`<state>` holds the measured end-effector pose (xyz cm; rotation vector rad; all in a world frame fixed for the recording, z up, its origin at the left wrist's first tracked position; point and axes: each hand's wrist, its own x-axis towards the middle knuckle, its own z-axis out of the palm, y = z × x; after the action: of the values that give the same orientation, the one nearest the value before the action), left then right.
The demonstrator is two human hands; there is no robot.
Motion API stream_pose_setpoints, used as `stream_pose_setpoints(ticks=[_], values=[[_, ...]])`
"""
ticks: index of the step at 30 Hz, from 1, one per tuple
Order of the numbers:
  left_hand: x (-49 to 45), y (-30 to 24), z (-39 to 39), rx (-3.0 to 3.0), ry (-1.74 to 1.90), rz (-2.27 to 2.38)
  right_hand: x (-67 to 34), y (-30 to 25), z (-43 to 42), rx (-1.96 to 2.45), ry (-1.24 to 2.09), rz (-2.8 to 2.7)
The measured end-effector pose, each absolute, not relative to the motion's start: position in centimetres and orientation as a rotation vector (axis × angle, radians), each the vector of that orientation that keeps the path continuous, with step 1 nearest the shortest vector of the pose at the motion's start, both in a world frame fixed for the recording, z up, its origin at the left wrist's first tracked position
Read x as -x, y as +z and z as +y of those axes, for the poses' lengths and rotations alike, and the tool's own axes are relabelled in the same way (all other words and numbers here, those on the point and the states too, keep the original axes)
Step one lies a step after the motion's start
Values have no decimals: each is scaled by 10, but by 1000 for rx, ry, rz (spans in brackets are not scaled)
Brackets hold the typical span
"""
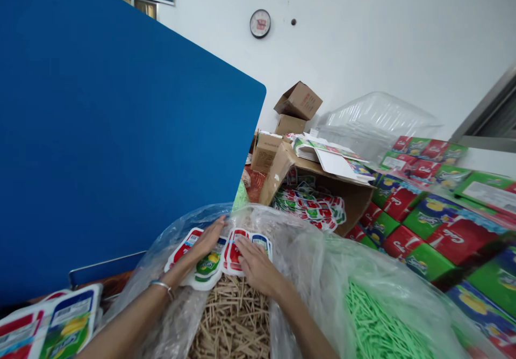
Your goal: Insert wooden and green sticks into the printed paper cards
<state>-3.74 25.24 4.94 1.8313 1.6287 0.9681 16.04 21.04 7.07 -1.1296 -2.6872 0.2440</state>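
My left hand [203, 243] lies on a flat die-cut printed card [203, 266] with red, green and blue panels, fingers stretched toward its far edge. My right hand [256, 265] rests on a second such card [252, 243] beside it, fingers pressed flat on it. Both cards lie over the mouth of a clear plastic bag [177, 305] filled with several tan wooden sticks [234, 321]. A bracelet circles my left wrist.
A blue partition [100, 133] fills the left. A bag of green sticks [374, 327] lies at right. An open cardboard box [350, 195] holds several printed cards. Finished coloured boxes [435, 224] are stacked at right. More flat cards [52, 321] sit at the lower left.
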Motion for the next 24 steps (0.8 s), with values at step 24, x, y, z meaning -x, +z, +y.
stream_pose_setpoints(ticks=[24], values=[[113,47,215,-1541,556,2062,-126,55,213,938,-87,-2582]])
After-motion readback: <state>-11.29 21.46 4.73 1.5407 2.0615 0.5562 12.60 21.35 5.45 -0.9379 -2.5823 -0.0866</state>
